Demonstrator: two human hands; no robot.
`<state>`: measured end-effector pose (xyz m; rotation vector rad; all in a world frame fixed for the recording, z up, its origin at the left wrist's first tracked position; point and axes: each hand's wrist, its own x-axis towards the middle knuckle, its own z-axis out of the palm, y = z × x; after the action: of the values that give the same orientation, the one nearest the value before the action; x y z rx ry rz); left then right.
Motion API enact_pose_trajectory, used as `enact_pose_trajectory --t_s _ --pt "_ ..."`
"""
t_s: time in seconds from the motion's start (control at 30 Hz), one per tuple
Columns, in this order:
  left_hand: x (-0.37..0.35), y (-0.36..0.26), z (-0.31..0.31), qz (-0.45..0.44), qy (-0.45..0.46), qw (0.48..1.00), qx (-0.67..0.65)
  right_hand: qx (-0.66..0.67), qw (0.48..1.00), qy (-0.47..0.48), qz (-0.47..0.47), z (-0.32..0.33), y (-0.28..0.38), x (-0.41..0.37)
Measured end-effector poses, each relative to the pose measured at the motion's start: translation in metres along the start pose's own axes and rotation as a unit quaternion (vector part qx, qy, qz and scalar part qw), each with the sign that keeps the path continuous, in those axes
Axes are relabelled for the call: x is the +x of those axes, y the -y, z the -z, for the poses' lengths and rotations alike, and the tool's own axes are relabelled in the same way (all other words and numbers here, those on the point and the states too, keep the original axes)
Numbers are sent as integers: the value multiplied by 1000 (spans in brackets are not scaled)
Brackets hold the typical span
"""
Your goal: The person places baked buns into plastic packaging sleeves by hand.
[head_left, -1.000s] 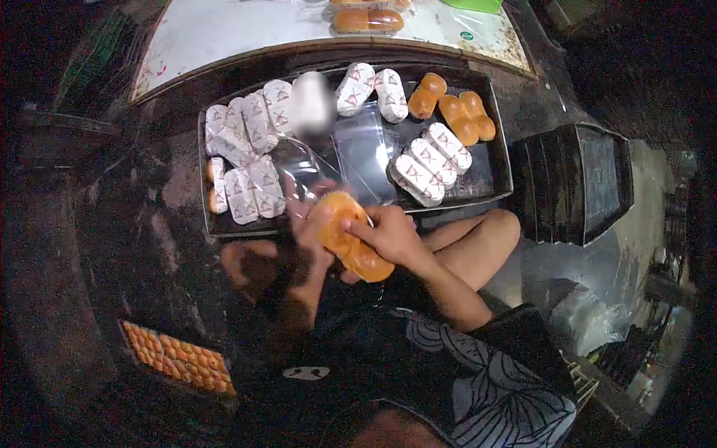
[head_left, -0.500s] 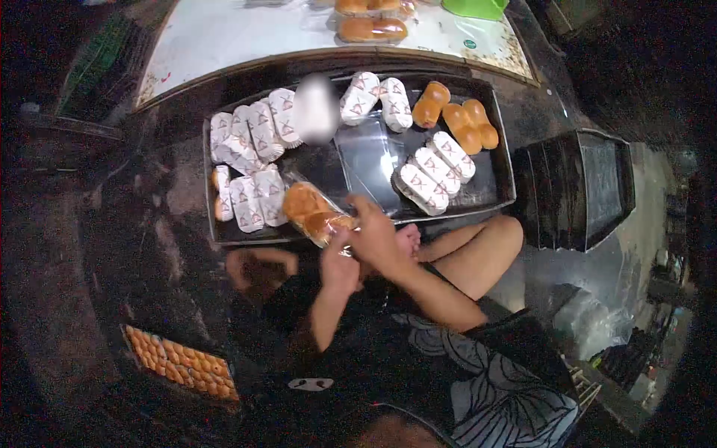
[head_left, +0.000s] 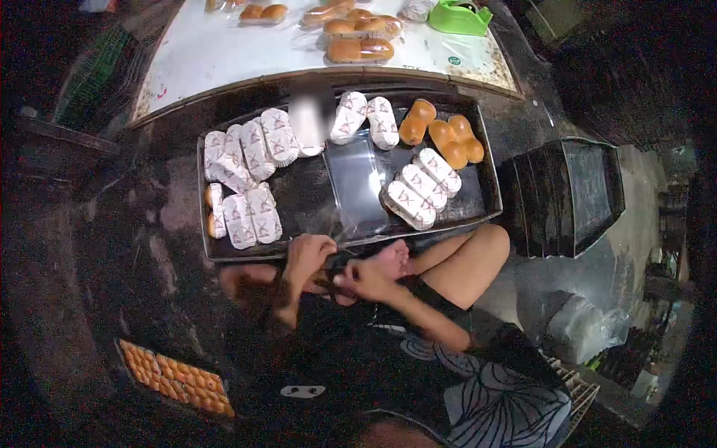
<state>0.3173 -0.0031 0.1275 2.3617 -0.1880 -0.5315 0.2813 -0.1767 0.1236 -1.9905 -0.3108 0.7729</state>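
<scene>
Near the middle of the frame, by the bottom edge of the black tray (head_left: 299, 200), the left hand (head_left: 308, 255) has its fingers loosely bent. Just to the right and a bit lower, the right hand (head_left: 367, 281) is curled. You cannot tell if they have hold of anything. Clear bags (head_left: 352, 175) lie flat in the middle of the tray. Buns in white paper (head_left: 255, 149) sit around them. Bare brown buns (head_left: 452, 154) sit in the tray's upper right corner.
</scene>
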Motion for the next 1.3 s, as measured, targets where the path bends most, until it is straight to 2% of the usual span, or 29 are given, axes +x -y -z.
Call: enact_pose_trajectory --t_s 0.07,0.13,0.17,0.23,0.3,0.37,0.4,0.43,0.5,0.53,0.57,0.6,0.63,0.7,0.73,0.77,0.8,0.83,0.87,0.9,0.97,1.0,1.03,1.1,1.13,1.17,1.23,1.27,1.3 --pt "-3 -18 -6 4 -2 999 -46 -47 998 2 -49 -9 8 -14" --pt "-6 -40 -4 -19 -46 993 -105 -70 954 -290 3 -9 14 -12" --pt "-8 -44 -2 -17 -45 993 -109 -72 955 -288 1 -4 14 -13" --pt "-9 -49 1 -63 -104 956 -267 -71 967 -244 -3 13 15 -13" --pt "-7 -57 -2 -56 -116 952 -278 -101 971 -217 14 32 22 -10" --pt "-9 -66 -5 -35 -133 947 -291 37 976 -206 -58 52 35 0" --pt "-12 -72 -3 10 -115 929 -352 36 974 -219 -53 61 50 -3" --pt "-14 -70 -3 13 -113 930 -351 39 974 -218 -55 58 50 -5" --pt "-15 -69 -2 -1 -180 915 -361 4 976 -216 25 57 49 -10" --pt "-15 -71 -2 -2 -180 915 -361 3 976 -217 25 59 50 -11" --pt "-16 -75 -2 -7 -223 931 -290 153 971 -179 -30 61 53 -11" --pt "-19 -78 -3 -11 -264 940 -215 302 940 -135 -86 62 54 -12" --pt "-23 -82 -9 -8 -260 942 -212 444 881 -88 -139 61 55 -11" --pt "-27 -91 -27 -175 -273 926 -194 605 788 -115 -10 75 41 11" --pt "-15 -82 -34 -233 -334 890 -204 673 726 -118 76 68 52 13" --pt "-12 -89 -33 -236 -335 889 -204 729 655 -117 162 58 65 14" --pt "-8 -101 -35 -136 -354 786 -488 727 657 -116 164 52 65 12" --pt "-5 -106 -35 -23 -336 604 -722 806 577 -45 124 43 61 9" --pt "-4 -87 -30 15 -228 565 -793 871 485 28 78 32 54 5" --pt "1 -68 -25 10 -146 573 -806 827 560 16 40 21 43 1" --pt "2 -66 -23 72 -163 758 -627 646 743 26 174 36 42 -1" --pt "1 -69 -27 64 -183 760 -621 570 821 11 0 56 47 -13" --pt "-4 -78 -26 69 -179 759 -623 572 820 8 -6 52 39 -12" --pt "-5 -98 -11 14 -180 766 -617 519 846 -74 99 45 19 1" --pt "-5 -96 -14 28 -182 814 -551 541 830 -96 96 48 20 -2" --pt "-5 -96 -18 25 -184 813 -552 538 832 -95 98 48 22 1" --pt "-10 -103 -29 1 -206 835 -510 445 854 -261 66 40 26 1" --pt "-9 -106 -32 2 -210 835 -508 460 848 -258 46 39 29 1" --pt "-7 -109 -37 14 -251 804 -539 462 848 -255 45 36 34 4"
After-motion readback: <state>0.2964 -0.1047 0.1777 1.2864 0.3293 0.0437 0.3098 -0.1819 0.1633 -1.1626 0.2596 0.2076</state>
